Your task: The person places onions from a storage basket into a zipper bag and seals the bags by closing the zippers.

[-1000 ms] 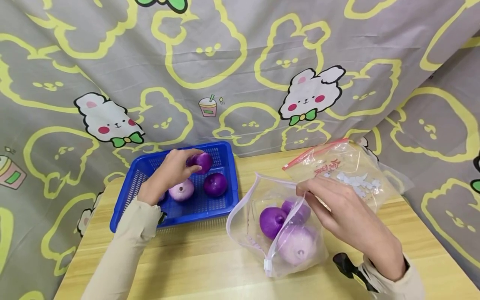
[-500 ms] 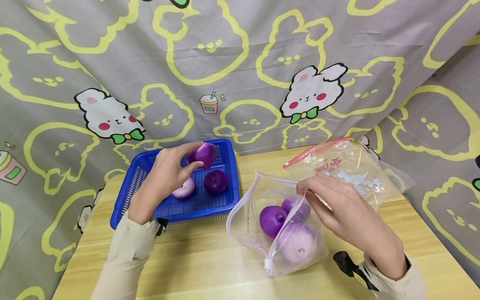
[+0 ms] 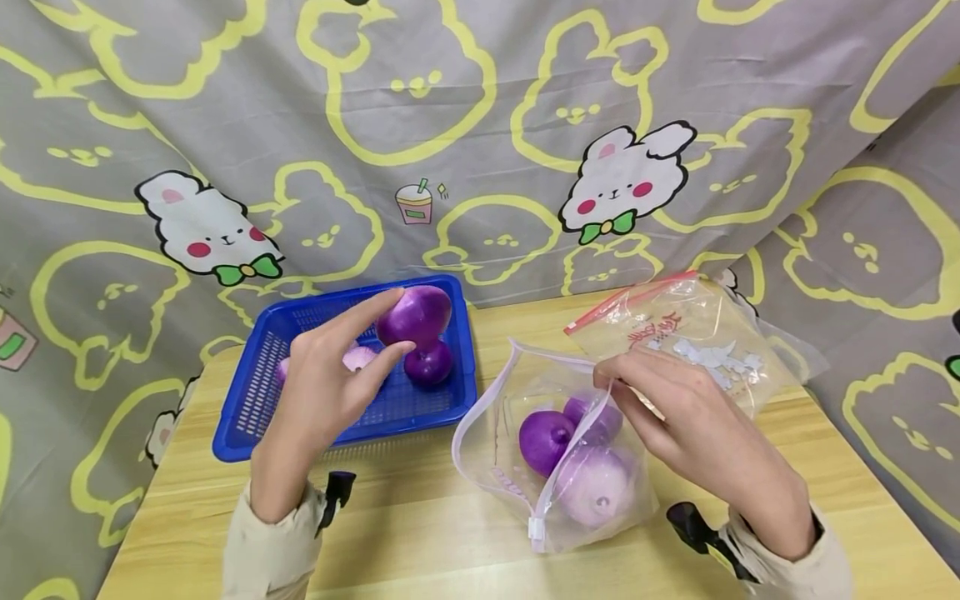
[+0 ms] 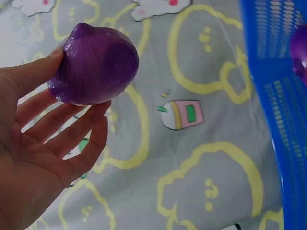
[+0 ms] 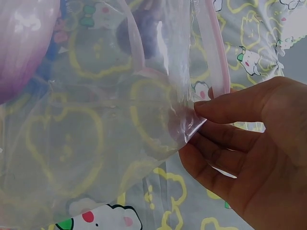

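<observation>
Purple onion [image 3: 418, 313] pinched in left hand [image 3: 318, 383], zip bag [image 3: 504, 454] pinched in right hand [image 3: 697, 429]; probably firm, kinda slick, so grab mid-belly.

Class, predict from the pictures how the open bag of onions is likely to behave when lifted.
The bag is probably floppy: its clear film creases where the right hand pinches it. It may sag when lifted, since three onions sit low inside. Those look rounded, so they would probably roll or shift as the film gives.
</observation>
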### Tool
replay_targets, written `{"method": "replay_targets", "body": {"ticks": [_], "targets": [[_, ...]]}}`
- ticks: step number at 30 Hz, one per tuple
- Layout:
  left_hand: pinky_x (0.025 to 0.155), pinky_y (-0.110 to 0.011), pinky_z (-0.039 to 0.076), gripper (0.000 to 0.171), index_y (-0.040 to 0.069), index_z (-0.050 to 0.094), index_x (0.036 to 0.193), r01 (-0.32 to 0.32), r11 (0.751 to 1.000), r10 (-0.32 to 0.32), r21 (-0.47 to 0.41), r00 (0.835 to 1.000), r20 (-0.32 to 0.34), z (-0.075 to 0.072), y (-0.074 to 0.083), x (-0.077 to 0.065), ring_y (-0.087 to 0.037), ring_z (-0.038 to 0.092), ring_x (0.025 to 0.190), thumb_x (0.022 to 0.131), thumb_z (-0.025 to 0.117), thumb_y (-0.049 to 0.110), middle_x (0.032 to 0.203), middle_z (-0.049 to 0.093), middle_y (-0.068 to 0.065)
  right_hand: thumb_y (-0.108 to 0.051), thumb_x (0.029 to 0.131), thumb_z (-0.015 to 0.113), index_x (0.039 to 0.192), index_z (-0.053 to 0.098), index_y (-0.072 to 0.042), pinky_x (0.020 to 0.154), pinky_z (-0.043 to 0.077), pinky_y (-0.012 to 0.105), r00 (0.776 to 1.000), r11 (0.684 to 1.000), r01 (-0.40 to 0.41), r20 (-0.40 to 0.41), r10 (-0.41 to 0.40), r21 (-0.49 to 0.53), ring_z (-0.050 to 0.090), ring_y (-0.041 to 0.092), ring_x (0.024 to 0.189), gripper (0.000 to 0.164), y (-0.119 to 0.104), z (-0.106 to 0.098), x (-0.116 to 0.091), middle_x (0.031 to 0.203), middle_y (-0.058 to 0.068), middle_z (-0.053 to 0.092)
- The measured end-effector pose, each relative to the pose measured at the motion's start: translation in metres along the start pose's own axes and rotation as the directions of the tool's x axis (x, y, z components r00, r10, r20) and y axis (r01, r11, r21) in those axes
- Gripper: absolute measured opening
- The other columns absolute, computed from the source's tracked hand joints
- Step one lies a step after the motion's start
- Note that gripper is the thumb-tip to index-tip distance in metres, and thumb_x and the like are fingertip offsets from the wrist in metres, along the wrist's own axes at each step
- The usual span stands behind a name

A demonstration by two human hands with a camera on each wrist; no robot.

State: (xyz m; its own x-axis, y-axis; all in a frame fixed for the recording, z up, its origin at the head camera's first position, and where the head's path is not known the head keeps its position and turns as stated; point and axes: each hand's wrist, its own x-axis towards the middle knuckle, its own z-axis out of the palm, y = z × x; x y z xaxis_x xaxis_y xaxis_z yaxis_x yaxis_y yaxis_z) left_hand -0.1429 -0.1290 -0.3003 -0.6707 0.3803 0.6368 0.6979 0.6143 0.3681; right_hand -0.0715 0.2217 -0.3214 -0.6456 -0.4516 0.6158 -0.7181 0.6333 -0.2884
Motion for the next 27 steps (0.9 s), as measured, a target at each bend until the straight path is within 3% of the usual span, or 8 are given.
{"method": "replay_targets", "body": {"ticks": [8,15,17,23,27], "targets": [[0.102,-0.025,0.046,0.055,0.011,0.065,0.132,-0.020,0.997,0.015,-0.079,0.998,-0.064,0.001,0.026,-0.016,-0.020,0.063,0.119,0.080,0.083,0.009,0.130,0.066,-0.002,-0.033,0.108,0.037,0.102,0.066,-0.009,0.079,0.050,0.022,1.000,1.000,0.005,-0.004,-0.006,-0.003,0.063,0.009,0.086,0.038,0.000,-0.001,0.000,0.094,-0.003,0.067],[0.103,-0.023,0.044,0.048,0.007,0.067,0.128,-0.063,0.992,0.045,-0.108,0.985,-0.165,0.005,0.045,-0.035,-0.022,0.065,0.115,0.094,0.067,0.041,0.127,0.068,-0.007,-0.032,0.108,0.036,0.103,0.065,-0.009,0.083,0.049,0.022,0.999,0.999,0.038,0.011,-0.038,0.012,0.063,0.010,0.088,0.037,0.000,0.002,0.007,0.095,-0.004,0.067],[0.103,-0.024,0.045,0.049,0.003,0.067,0.127,-0.087,0.989,0.065,-0.117,0.982,-0.176,0.006,0.051,-0.037,-0.024,0.065,0.115,0.096,0.063,0.042,0.125,0.068,-0.010,-0.031,0.108,0.036,0.103,0.065,-0.009,0.083,0.049,0.022,0.999,0.999,0.046,0.010,-0.046,0.014,0.063,0.010,0.088,0.037,0.000,0.003,0.008,0.095,-0.005,0.067],[0.106,-0.029,0.043,0.046,-0.001,0.066,0.125,-0.172,0.968,0.140,-0.181,0.975,-0.173,0.010,0.068,-0.034,-0.026,0.063,0.118,0.098,0.063,0.035,0.124,0.067,-0.016,-0.030,0.108,0.036,0.102,0.066,-0.009,0.082,0.049,0.021,0.999,0.999,0.036,-0.005,-0.036,0.015,0.063,0.010,0.087,0.037,0.001,0.003,0.004,0.094,-0.004,0.067],[0.107,-0.030,0.042,0.044,-0.001,0.065,0.126,-0.206,0.957,0.180,-0.202,0.974,-0.137,0.016,0.074,-0.034,-0.029,0.062,0.116,0.099,0.062,0.033,0.125,0.067,-0.015,-0.029,0.108,0.037,0.101,0.066,-0.009,0.081,0.049,0.020,0.999,0.999,0.033,-0.015,-0.033,0.010,0.063,0.010,0.086,0.036,0.001,0.003,0.001,0.093,-0.004,0.067]]}}
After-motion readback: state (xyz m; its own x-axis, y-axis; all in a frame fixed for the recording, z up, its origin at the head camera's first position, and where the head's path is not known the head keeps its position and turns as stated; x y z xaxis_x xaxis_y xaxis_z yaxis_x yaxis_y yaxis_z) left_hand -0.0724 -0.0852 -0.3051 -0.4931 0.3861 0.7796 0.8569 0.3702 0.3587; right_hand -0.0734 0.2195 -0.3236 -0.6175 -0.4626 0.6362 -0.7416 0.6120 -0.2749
